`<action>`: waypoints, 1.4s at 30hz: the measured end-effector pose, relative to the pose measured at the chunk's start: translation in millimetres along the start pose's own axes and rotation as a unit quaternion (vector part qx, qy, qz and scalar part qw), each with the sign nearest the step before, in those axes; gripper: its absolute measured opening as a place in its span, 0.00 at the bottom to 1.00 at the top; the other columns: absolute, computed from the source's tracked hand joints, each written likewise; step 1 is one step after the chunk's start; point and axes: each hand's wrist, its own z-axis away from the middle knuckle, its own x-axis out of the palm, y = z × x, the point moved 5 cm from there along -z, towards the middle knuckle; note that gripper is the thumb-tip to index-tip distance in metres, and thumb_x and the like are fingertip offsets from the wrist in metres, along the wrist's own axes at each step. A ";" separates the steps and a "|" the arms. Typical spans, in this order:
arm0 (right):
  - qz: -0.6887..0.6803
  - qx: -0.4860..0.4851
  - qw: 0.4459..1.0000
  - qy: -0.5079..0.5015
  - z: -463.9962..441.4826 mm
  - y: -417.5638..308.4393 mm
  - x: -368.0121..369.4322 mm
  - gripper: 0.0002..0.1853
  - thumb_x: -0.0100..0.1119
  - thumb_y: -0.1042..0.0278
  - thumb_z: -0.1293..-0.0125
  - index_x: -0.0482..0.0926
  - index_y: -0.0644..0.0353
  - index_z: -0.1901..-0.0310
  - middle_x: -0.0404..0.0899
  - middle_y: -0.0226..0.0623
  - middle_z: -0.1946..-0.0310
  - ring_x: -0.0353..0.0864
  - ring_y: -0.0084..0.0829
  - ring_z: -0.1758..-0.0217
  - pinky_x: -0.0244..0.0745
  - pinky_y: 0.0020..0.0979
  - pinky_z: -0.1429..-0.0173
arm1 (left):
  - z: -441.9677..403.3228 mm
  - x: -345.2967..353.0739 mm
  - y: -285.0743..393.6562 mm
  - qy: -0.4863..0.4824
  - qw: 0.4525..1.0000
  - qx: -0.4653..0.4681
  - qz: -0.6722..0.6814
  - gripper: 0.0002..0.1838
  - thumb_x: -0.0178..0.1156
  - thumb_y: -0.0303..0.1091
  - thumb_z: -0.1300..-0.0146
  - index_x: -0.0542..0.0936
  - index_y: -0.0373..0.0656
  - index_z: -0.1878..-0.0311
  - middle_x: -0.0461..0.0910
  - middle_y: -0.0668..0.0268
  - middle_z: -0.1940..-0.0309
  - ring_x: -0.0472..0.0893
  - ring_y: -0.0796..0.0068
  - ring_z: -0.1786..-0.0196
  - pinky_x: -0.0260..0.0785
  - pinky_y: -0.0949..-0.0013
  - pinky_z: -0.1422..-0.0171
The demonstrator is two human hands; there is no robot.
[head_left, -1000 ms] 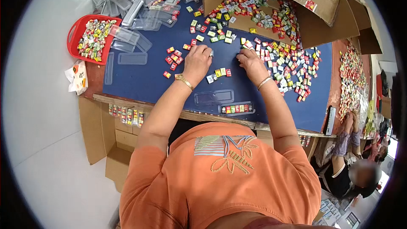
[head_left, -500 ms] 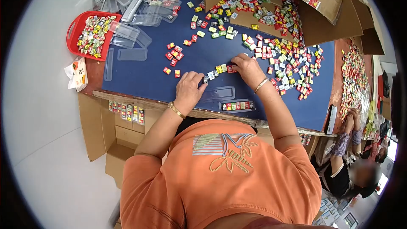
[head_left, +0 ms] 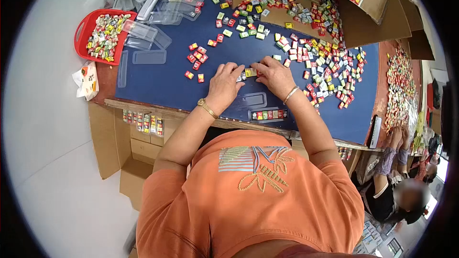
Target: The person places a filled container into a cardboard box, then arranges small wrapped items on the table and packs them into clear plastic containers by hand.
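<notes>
At the centre of the frame, on the blue mat (head_left: 158, 83), here's the action: a short row of small coloured boxes (head_left: 250, 72), caught between two bare hands. The left hand (head_left: 224, 86) has its thumb and fingers closed on the row's left end; the right hand (head_left: 276, 76) pinches the other end. A yellow box shows clearly in the gap, but the fingertips cover both ends, so no full count from here!

Just below, a clear lid (head_left: 253, 100) lies almost lost against the blue, its left end hard to trace near the left wrist. Beside it, a clear tray (head_left: 267, 121) holds a packed row, the printing too small to read.

Upper right, a big cardboard box (head_left: 373, 33) runs off the top edge, its flap hiding part of the heap inside. Upper left, clear plastic containers (head_left: 158, 0) overlap in a glassy tangle, cut off above. And far right, a co-worker's hands (head_left: 399, 136) meet by a spread of small pieces (head_left: 398, 86); whether those fingers grip anything, I can't tell.
</notes>
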 end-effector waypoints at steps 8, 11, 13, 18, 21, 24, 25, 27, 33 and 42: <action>-0.001 -0.034 0.999 0.025 18.0 -21.4 -1.4 0.17 0.72 0.69 0.45 0.85 0.47 0.51 0.79 0.31 0.58 0.82 0.39 0.53 0.80 0.39 0.50 | 10.4 -7.0 10.2 -0.032 0.999 0.025 -0.012 0.17 0.72 0.30 0.44 0.85 0.46 0.49 0.79 0.69 0.54 0.78 0.63 0.49 0.76 0.62 0.47; -0.012 -0.030 0.999 0.020 43.4 -41.8 -1.9 0.17 0.72 0.69 0.45 0.85 0.46 0.52 0.78 0.29 0.59 0.81 0.36 0.55 0.81 0.39 0.55 | 37.1 -18.9 24.5 -0.056 0.998 0.025 -0.006 0.18 0.71 0.30 0.44 0.85 0.46 0.49 0.79 0.69 0.54 0.78 0.63 0.49 0.77 0.62 0.48; -0.012 -0.027 1.000 0.010 54.8 -48.5 5.9 0.17 0.71 0.70 0.45 0.85 0.46 0.51 0.78 0.29 0.59 0.81 0.36 0.54 0.82 0.38 0.54 | 51.8 -14.6 24.3 -0.068 0.998 0.018 0.001 0.18 0.71 0.30 0.44 0.85 0.46 0.48 0.79 0.69 0.53 0.78 0.63 0.49 0.76 0.62 0.48; -0.030 -0.008 0.997 0.069 65.6 -45.2 3.4 0.15 0.71 0.70 0.46 0.84 0.51 0.55 0.78 0.31 0.60 0.81 0.36 0.55 0.82 0.36 0.56 | 69.5 -17.4 18.3 -0.008 0.999 0.015 0.027 0.19 0.72 0.29 0.46 0.84 0.43 0.49 0.80 0.66 0.51 0.79 0.62 0.48 0.77 0.61 0.47; -0.018 0.004 0.999 0.044 70.8 -27.5 13.0 0.12 0.71 0.71 0.47 0.83 0.55 0.59 0.78 0.32 0.59 0.81 0.37 0.54 0.81 0.36 0.55 | 80.7 -10.6 -1.1 0.013 0.998 0.055 0.023 0.19 0.73 0.29 0.47 0.84 0.41 0.49 0.81 0.64 0.53 0.81 0.60 0.50 0.77 0.60 0.47; 0.012 -0.010 0.999 0.035 64.9 -20.1 15.2 0.11 0.71 0.73 0.47 0.82 0.56 0.61 0.79 0.32 0.58 0.81 0.36 0.55 0.81 0.36 0.55 | 76.4 -8.4 -7.6 0.022 0.996 0.078 0.041 0.19 0.73 0.27 0.47 0.84 0.40 0.50 0.82 0.62 0.55 0.81 0.59 0.52 0.77 0.60 0.48; 0.014 -0.010 0.999 0.035 64.0 -19.5 12.0 0.11 0.71 0.73 0.47 0.82 0.56 0.61 0.79 0.32 0.58 0.81 0.36 0.55 0.81 0.36 0.55 | 75.3 -12.0 -4.4 0.023 0.996 0.078 0.042 0.19 0.73 0.27 0.47 0.84 0.40 0.50 0.82 0.62 0.55 0.81 0.59 0.52 0.77 0.60 0.48; -0.060 -0.023 0.995 0.075 63.3 -20.9 -2.0 0.10 0.72 0.71 0.46 0.82 0.57 0.62 0.80 0.32 0.58 0.80 0.39 0.53 0.79 0.37 0.49 | 73.1 -26.3 -0.3 0.059 0.997 0.041 0.041 0.21 0.74 0.29 0.49 0.83 0.41 0.49 0.81 0.64 0.51 0.80 0.61 0.48 0.76 0.61 0.45; 0.022 -0.080 0.996 0.024 54.2 -38.0 5.1 0.21 0.74 0.70 0.49 0.79 0.55 0.53 0.79 0.33 0.51 0.77 0.39 0.47 0.75 0.40 0.42 | 56.8 -14.9 -0.6 -0.021 0.999 0.023 -0.011 0.27 0.77 0.31 0.53 0.83 0.42 0.47 0.80 0.63 0.49 0.77 0.60 0.44 0.75 0.60 0.41; 0.034 -0.108 0.994 0.006 115.4 -19.8 -26.5 0.16 0.71 0.73 0.49 0.80 0.56 0.57 0.81 0.33 0.57 0.80 0.39 0.53 0.76 0.38 0.47 | 65.9 13.2 52.0 -0.119 0.986 0.075 0.091 0.22 0.76 0.36 0.51 0.81 0.42 0.52 0.77 0.64 0.54 0.77 0.60 0.45 0.76 0.60 0.42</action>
